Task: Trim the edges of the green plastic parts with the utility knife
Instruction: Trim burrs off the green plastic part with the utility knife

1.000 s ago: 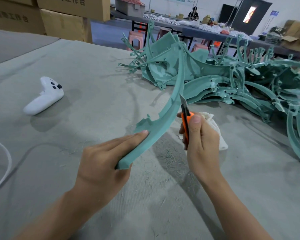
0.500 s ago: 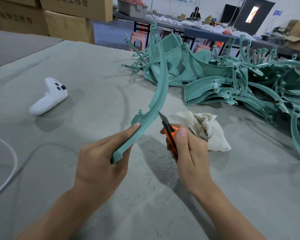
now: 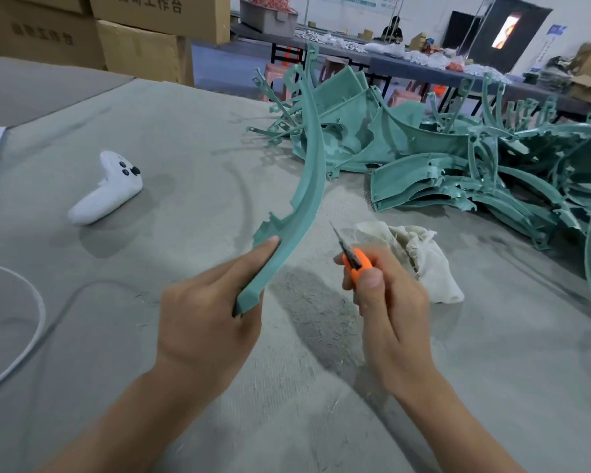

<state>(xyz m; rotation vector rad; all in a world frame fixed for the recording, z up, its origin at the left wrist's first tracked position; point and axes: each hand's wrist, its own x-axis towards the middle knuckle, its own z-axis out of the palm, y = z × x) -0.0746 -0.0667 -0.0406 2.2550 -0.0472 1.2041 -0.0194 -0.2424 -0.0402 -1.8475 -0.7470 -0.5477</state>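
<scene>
Covering most of the view is a big grey table [image 3: 185,138], a wide flat place to work on. On its far right side lies a heap of green parts [image 3: 475,179], close enough to reach the next one. One long curved green part [image 3: 313,179] is held up off the table, its top end leaning over the heap. The left hand [image 3: 205,315] grips its bottom end, with one finger lying straight along the side, most likely to keep it steady for the cut. The right hand [image 3: 393,312] is curled tight round the orange utility knife [image 3: 355,262], thumb pressed on top to guide it. A crumpled white cloth [image 3: 423,257] sits just behind that hand, handy for wiping. A white controller [image 3: 106,194] lies well off to the left, out of the way. The thin blade [image 3: 338,238] points up toward the part's inner edge, near it but not touching. It looks a bit blurred, so how far it sticks out is hard to tell.
</scene>
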